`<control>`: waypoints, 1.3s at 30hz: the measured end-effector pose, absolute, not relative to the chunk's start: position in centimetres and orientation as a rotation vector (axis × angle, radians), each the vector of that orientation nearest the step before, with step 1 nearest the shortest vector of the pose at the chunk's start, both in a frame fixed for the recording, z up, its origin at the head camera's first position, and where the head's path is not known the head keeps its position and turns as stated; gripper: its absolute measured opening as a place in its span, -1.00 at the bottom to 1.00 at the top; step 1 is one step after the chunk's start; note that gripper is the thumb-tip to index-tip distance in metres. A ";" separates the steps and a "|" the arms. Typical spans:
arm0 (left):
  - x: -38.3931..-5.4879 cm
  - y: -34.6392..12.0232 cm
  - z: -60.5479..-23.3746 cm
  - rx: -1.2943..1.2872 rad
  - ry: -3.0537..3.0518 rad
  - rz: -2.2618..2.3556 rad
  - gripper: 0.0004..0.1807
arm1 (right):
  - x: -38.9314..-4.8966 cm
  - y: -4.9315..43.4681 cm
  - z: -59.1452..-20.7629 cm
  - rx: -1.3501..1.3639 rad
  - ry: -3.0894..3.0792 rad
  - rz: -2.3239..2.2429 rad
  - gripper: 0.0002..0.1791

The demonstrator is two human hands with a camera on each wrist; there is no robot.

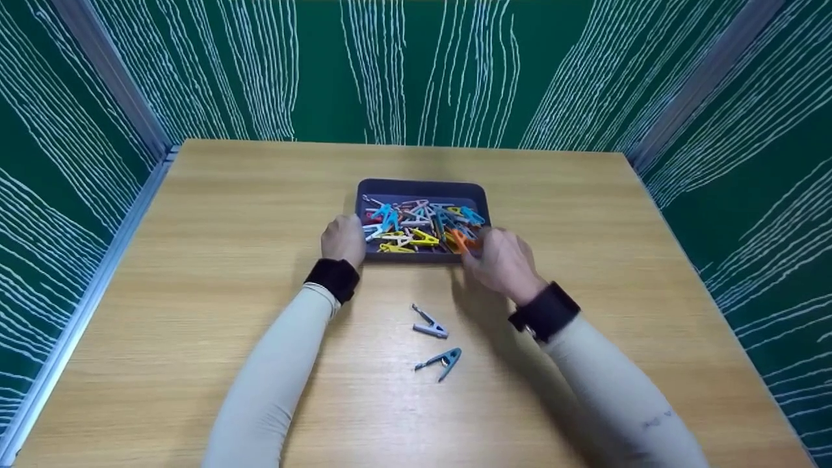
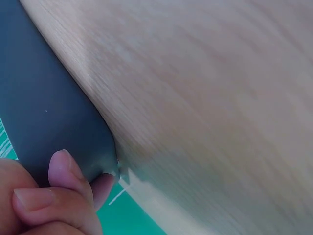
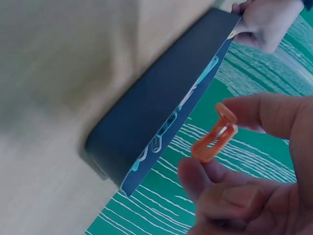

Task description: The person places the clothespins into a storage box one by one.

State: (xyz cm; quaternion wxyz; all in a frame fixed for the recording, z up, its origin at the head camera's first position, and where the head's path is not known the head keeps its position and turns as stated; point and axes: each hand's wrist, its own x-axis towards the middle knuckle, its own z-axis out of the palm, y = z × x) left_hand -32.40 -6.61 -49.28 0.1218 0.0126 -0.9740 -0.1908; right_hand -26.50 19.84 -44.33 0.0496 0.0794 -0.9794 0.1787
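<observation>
A dark tray (image 1: 416, 257) full of colourful plastic clothespins (image 1: 426, 237) sits on the table. My left hand (image 1: 342, 239) grips the tray's left side; in the left wrist view its curled fingers (image 2: 58, 205) lie against the dark wall near a corner. At the tray's front right corner, my right hand (image 1: 506, 263) pinches an orange clothespin (image 3: 215, 139) between thumb and fingers. The right wrist view shows this clothespin held apart from the tray wall. Two clothespins lie on the table in front: a pale lilac one (image 1: 430, 328) and a grey-blue one (image 1: 448, 361).
The wooden table (image 1: 247, 208) extends on all sides of the tray. Green walls with white wavy lines (image 1: 429, 71) stand behind and at both sides, with metal posts (image 1: 120, 71) at the corners.
</observation>
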 end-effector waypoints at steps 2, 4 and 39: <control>-32.4 -6.7 -49.3 0.045 -2.843 -0.571 -0.68 | -27.8 19.3 -44.2 0.238 -2.980 0.556 -0.76; -32.5 -6.7 -49.3 0.053 -2.844 -0.585 -0.68 | -29.0 18.5 -44.1 0.214 -2.987 0.552 -0.78; -32.6 -6.5 -49.6 0.077 -2.845 -0.544 -0.70 | -31.4 22.6 -47.5 0.051 -3.003 0.348 -0.70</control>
